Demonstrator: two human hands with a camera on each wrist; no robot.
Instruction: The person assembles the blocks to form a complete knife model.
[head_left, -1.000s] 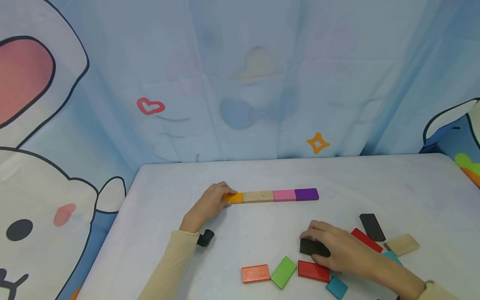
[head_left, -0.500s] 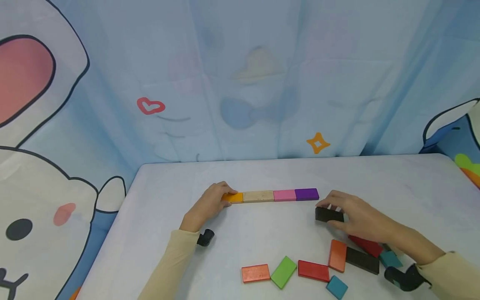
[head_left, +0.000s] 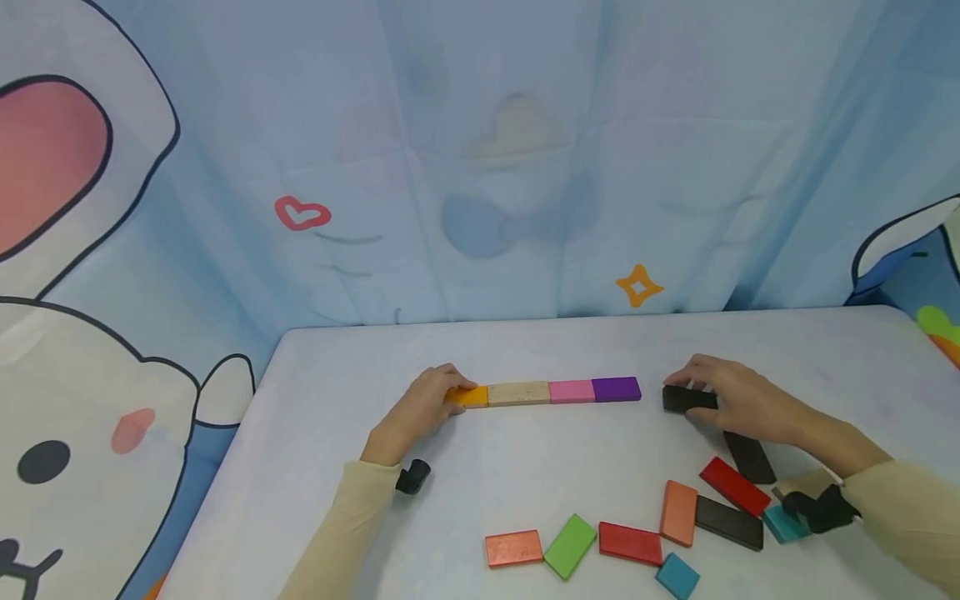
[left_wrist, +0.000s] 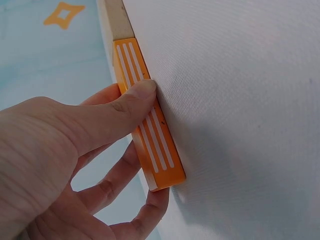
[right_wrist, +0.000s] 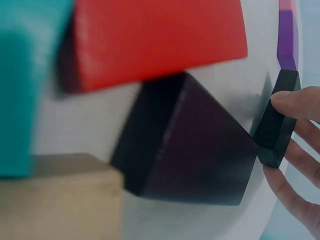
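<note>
A straight row of rectangular blocks lies along the table: an orange block [left_wrist: 165, 165], a beige block [head_left: 519, 393], a pink block [head_left: 572, 392] and a purple block [head_left: 617, 389], end to end. My left hand [head_left: 427, 408] pinches the orange block at the row's left end, thumb on its striped side. To the right of the purple block, my right hand [head_left: 738, 400] grips a black block [right_wrist: 277, 120] between thumb and fingers. In the head view a small gap separates this black block from the purple one. Both lie roughly in one line.
Nearer the front lie loose blocks: coral [head_left: 513, 549], green [head_left: 570, 546], red [head_left: 630, 543], teal [head_left: 677, 575], orange-red [head_left: 678, 512] and black [head_left: 729, 522]. Under the right forearm are another black block [head_left: 750, 458], a second red [head_left: 735, 486], a teal [head_left: 786, 525] and a beige one [head_left: 806, 483].
My right hand has carried the black block from the loose blocks at the front, back and to the right, to beside the row's purple end. My left hand stays on the orange block.
</note>
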